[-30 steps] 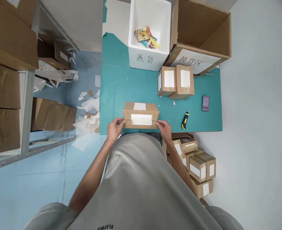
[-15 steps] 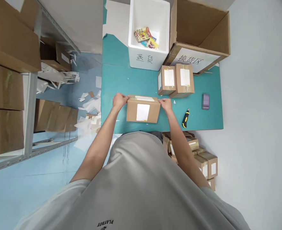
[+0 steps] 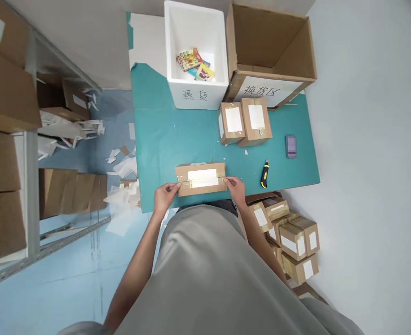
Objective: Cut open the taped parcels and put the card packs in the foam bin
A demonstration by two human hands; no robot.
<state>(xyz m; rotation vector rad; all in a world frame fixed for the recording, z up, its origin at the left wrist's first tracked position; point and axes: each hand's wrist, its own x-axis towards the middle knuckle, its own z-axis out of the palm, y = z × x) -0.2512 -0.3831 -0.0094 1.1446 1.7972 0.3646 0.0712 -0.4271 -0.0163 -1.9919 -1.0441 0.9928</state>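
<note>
A taped cardboard box with white labels lies at the front edge of the green-topped table, close to my body. My left hand pinches its left end between thumb and fingers. At the opposite end, my right hand grips the box near the tape in the same way. Right of my right hand lies a black and yellow utility knife, which neither hand touches. Two smaller taped boxes, one on the left and one on the right, stand side by side behind the box.
At the back are a white foam bin with colourful packets inside and a large open carton. A phone lies at right. Shelving with cartons rises at left; stacked parcels sit below the table's right side.
The box has come nearer my body and turned, so its taped, labelled face now shows upward. Both hands moved with it, keeping hold of its ends. The camera view has shifted.
</note>
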